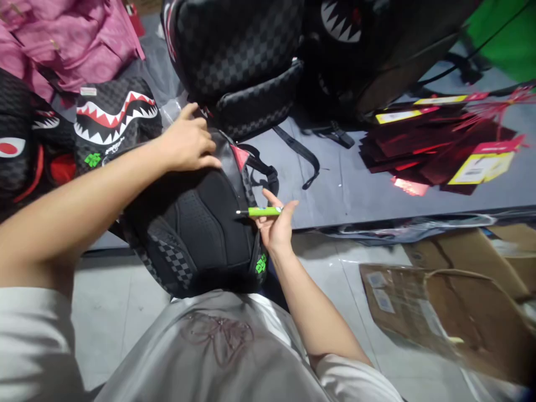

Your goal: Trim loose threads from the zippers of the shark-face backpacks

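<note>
The backpack (201, 218) is matt dark cloth, its back padding soft-looking and textured. The pen (264, 211) has a smooth, bright plastic-looking barrel. Dark red tags (419, 151) look glossy (one corner catches the light). The floor (322, 273) is smooth, shiny tile; the box (473, 312) is brown cardboard with clear, shiny plastic across it.

My left hand (188, 139) reaches forward, palm down, its fingers loosely spread and the forearm slanting in from the left. My right hand (275, 223) turns palm up, fingers curled closed, thumb extended.
</note>
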Demonstrator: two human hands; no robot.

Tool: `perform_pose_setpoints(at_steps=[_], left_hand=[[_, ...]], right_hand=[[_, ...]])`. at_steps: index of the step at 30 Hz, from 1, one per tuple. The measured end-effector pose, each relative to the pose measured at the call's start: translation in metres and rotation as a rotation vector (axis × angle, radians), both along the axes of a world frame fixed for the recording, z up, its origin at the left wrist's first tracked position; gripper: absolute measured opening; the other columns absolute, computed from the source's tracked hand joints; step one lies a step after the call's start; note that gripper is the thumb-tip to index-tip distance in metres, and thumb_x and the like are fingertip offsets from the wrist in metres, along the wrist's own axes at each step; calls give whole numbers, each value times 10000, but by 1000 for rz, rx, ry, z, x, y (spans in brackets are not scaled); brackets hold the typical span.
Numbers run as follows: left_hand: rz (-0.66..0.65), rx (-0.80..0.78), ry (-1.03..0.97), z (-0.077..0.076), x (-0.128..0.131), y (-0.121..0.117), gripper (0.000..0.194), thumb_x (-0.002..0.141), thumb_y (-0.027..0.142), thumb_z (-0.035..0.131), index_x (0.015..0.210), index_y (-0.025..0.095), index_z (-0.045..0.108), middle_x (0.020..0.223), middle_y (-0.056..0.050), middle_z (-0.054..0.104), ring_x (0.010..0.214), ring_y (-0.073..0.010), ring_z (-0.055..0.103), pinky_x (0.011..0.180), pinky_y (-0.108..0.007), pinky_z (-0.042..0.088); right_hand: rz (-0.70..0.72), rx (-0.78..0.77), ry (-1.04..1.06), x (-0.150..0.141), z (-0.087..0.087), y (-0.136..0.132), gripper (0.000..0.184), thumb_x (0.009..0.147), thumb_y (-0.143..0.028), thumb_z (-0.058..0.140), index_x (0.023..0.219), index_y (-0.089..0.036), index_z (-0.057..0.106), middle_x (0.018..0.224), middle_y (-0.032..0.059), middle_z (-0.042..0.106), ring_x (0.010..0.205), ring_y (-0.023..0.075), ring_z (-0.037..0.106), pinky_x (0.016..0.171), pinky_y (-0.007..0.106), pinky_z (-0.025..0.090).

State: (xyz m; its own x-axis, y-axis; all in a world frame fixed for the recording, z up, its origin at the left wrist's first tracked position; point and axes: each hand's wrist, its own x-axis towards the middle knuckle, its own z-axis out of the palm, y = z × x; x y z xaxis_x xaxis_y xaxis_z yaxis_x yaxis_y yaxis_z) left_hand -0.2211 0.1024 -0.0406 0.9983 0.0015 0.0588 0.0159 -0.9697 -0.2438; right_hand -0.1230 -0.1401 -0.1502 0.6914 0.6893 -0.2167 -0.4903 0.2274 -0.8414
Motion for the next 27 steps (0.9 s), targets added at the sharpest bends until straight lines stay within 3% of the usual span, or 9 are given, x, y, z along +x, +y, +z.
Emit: perform_pose_setpoints(at_steps=[2,5,8,11,16,20,27], left_hand=[[26,33,-31,-2,-4,7,536,875,683,548,797,170,683,742,-20,653,988,-251,578,1152,-641,212],[30,-24,-10,-14,-8,-26,531,801,673,660,923,159,706,865,-55,680,1033,-290,566,1139,-669,271],[129,-141,-91,-33,-9,-73,519,757,611,741,1010,159,712,962,-88,677,1085,-318,554,1152,-681,281],[221,-247,-204,-48,-11,-94,434,745,517,789,987,165,716,1011,-106,658,1146,-341,524,1153,-719,256],[76,-366,-349,-68,-22,-85,202,858,398,696,872,197,682,949,-57,659,1096,-290,542,1153,-745,215],[-38,-356,-478,-84,-28,-82,253,945,409,571,831,196,647,908,-46,668,1060,-261,557,1164,-735,188],[-49,-397,-505,-91,-29,-84,229,964,352,535,811,218,639,891,-17,675,1072,-231,574,1210,-695,138]], right_hand=[[-19,50,-39,0,-3,-7,797,750,-862,536,1199,-208,613,709,8,715,604,169,683,605,303,583],[-35,56,-223,-3,2,-7,524,785,-606,740,1139,-241,616,979,35,745,804,178,716,764,336,591],[-146,-50,-456,-6,7,2,319,762,-387,818,958,-237,616,850,-28,688,734,133,669,722,280,555],[-168,-96,-505,-5,9,9,238,822,-399,736,889,-228,585,733,-46,643,618,117,620,641,267,531],[-10,-228,-540,-2,16,6,243,883,-452,631,971,-226,620,693,-29,654,533,124,576,543,267,489],[-94,-345,-628,-7,17,8,275,845,-482,654,779,-230,566,659,-26,583,552,131,524,566,283,484],[-73,-372,-852,-9,17,17,235,875,-425,634,757,-227,589,670,-16,608,607,150,563,618,296,484]])
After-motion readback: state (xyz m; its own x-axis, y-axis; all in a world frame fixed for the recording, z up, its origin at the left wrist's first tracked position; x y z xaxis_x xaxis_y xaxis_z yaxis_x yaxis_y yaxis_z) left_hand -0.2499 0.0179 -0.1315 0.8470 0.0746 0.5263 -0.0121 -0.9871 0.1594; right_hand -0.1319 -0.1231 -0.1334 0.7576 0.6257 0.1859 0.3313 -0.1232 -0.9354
